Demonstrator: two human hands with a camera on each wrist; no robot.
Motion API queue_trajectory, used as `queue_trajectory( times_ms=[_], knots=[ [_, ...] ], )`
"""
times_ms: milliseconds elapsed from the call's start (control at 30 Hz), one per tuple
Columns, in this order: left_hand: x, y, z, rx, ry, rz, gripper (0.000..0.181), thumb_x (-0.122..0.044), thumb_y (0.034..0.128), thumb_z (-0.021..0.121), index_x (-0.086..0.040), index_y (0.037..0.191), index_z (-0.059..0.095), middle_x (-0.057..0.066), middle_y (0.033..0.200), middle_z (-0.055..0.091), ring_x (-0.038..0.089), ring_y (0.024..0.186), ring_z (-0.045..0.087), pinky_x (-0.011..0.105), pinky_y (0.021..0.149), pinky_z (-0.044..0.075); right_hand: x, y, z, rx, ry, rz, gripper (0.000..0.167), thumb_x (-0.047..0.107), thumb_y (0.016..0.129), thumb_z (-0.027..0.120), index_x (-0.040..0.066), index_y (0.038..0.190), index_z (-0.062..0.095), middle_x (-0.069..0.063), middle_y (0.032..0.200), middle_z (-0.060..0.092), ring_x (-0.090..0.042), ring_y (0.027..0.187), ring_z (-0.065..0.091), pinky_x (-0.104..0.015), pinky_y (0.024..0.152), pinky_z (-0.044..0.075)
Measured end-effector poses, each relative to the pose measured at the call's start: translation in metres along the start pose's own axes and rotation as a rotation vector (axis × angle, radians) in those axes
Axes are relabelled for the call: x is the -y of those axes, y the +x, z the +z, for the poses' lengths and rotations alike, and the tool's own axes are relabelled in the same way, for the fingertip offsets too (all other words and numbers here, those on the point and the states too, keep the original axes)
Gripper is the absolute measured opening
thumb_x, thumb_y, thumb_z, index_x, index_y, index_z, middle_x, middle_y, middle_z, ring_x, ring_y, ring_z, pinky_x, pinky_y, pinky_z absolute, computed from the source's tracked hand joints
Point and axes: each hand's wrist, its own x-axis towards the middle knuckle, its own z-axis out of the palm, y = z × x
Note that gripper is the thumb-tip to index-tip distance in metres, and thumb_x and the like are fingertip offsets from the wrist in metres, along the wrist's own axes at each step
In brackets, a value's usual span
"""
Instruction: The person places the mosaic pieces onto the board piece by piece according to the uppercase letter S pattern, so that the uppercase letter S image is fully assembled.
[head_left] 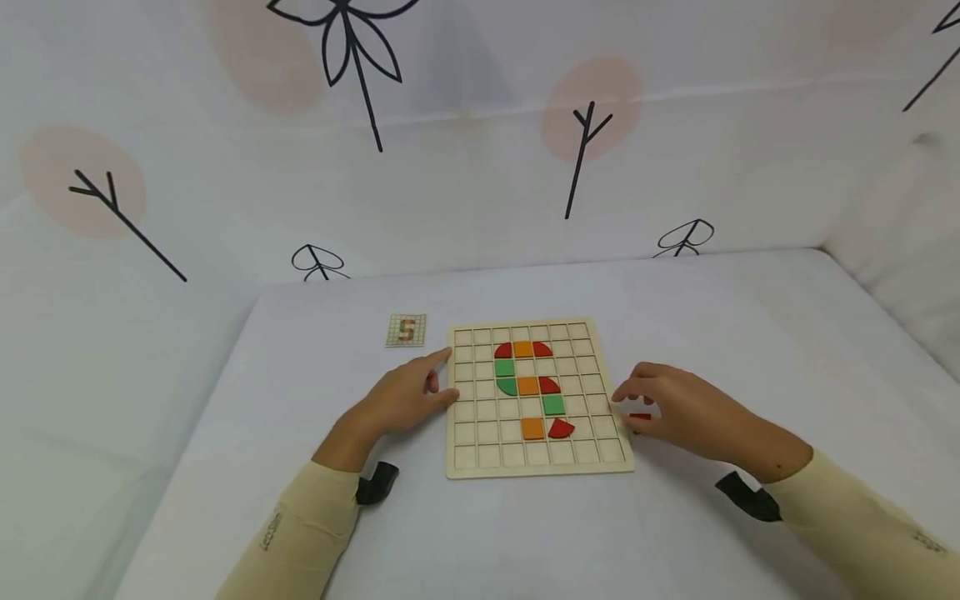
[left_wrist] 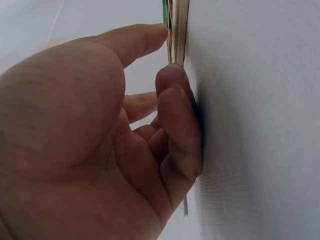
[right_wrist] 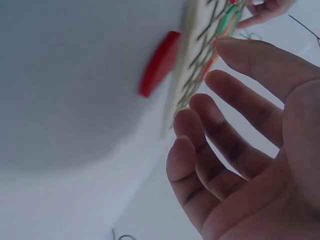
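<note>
A pale wooden grid board (head_left: 487, 456) lies on the table, holding red, orange and green flat tiles. Its tiles curve in an S-like shape. Near the lower end, a red quarter-round tile (head_left: 560, 428) sits askew across its cell beside an orange square tile (head_left: 532, 428). My left hand (head_left: 401, 396) touches the board's left edge with thumb and index finger. Beside the right edge, my right hand (head_left: 675, 408) hovers with loosely bent fingers and nothing visibly gripped. Another red tile (right_wrist: 159, 65) lies on the table by that edge, partly hidden by the hand in the head view.
Behind the board's left corner lies a small card (head_left: 392, 333) printed with a coloured S on a grid. The table has a white cover (head_left: 465, 542). A white cloth with plant drawings (head_left: 465, 192) hangs behind it.
</note>
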Motion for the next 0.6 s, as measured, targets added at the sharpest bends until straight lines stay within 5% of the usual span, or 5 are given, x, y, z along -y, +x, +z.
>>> queue_trajectory(
  times_ms=[600],
  knots=[
    [-0.001,0.001,0.0,0.008,0.006,-0.013,0.074,-0.04,0.0932,0.07,-0.019,0.156,0.036,-0.001,0.09,0.054,0.012,0.072,0.046,0.029,0.065,0.038,-0.021,-0.019,0.012,-0.034,0.008,-0.022,0.027,0.017,0.078,0.085,0.017,0.103,0.076,0.01,0.094,0.06,-0.006,0.082,0.052,-0.022,0.069,0.05]
  ],
)
